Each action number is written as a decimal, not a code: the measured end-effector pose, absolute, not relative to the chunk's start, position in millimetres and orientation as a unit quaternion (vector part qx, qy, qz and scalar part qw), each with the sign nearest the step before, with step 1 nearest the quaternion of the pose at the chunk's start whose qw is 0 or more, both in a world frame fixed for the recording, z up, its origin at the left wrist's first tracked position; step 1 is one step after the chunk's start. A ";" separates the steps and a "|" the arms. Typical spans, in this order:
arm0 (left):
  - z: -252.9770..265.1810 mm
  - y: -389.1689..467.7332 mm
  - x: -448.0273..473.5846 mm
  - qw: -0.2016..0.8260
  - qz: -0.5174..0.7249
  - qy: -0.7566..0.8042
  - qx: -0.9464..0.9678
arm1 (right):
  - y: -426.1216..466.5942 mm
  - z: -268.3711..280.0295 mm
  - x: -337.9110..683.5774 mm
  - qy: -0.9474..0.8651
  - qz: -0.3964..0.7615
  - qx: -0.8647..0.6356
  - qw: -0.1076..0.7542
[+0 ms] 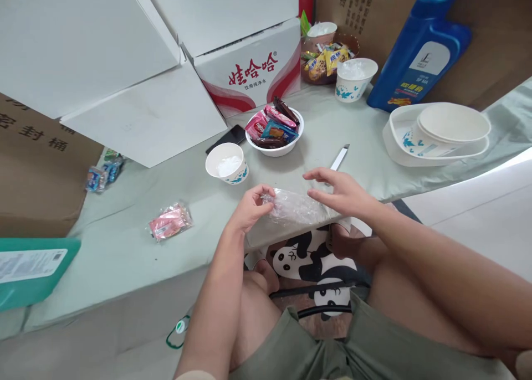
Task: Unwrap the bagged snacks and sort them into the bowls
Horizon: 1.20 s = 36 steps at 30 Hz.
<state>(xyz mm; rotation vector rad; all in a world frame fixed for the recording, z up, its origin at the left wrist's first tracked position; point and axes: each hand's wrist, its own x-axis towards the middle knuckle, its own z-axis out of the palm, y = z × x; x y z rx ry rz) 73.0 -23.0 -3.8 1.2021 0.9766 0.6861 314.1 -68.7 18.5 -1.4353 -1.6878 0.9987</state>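
With the white bowl of wrapped snacks as the landmark, the crumpled clear plastic lies on its near side, close to the table's edge; whether this is a bag or loose film is hard to make out. The left hand has thumb and forefinger closed on the plastic's left end, the fingers hiding the pinched part. The right hand, nearer than the bowl and to its right, is loosely open with thumb and forefinger well apart and nothing gripped; whether its underside touches the plastic cannot be told. That hand also covers the lower end of a slim white tool with a dark tip, right of the bowl. Left of the bowl and slightly nearer, a paper cup holds something white, too washed out to identify; it partly hides a dark flat object at the bowl's left. Farther left and nearer than the bowl lies a clear packet of pink wrappers, their print unreadable. Well left of the bowl, a green container is cut off by the picture's edge. Behind the bowl and rightward, another paper cup overlaps a snack basket.
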 end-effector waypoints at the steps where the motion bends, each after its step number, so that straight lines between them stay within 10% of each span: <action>1: -4.0 -22.4 73.5 0.664 0.297 0.420 0.543 | -68.5 18.8 312.1 -0.638 0.425 -0.542 0.344; 6: -2.7 -28.2 79.3 0.511 0.367 0.477 0.614 | -70.4 19.8 298.3 -0.654 0.521 -0.527 0.151; 10: 0.7 -52.0 91.5 0.271 0.425 0.526 0.685 | -71.9 17.5 292.6 -0.661 0.479 -0.546 0.188; 16: -2.2 -57.6 105.4 0.520 0.290 0.424 0.682 | -70.3 18.9 292.2 -0.646 0.549 -0.441 0.293; 30: -2.1 -48.1 89.7 0.591 0.364 0.451 0.561 | -67.1 12.9 275.4 -0.649 0.407 -0.573 0.291; 36: 19.3 -34.3 42.5 0.295 0.475 0.600 0.573 | -63.3 17.6 262.2 -0.613 0.458 -0.531 0.363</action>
